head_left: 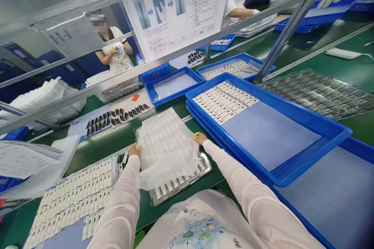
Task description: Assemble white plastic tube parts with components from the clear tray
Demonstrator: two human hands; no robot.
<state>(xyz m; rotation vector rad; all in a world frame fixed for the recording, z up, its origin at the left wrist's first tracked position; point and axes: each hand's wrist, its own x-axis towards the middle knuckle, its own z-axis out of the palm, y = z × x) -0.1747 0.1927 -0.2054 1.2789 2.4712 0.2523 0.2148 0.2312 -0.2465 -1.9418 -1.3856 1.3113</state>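
A thin white foam sheet (pixel 166 144) lies over a clear plastic blister tray (pixel 181 187) on the green table. Rows of white parts show in the tray's uncovered near edge. My left hand (pixel 134 150) pinches the sheet's left edge, and my right hand (pixel 200 138) grips its right edge. Yellow covers sit on some fingertips of both hands. The sheet's near left corner hangs loose and folded. Left of the tray, white slotted parts (pixel 78 194) lie in close rows.
Stacked blue trays (pixel 309 120) stand at my right, the top one partly filled with white parts (pixel 224 101). Dark curved pieces (pixel 99 122) lie beyond the foam. A metal rail (pixel 73 97) crosses ahead, carrying an instruction sheet (pixel 178 7). Co-workers sit behind it.
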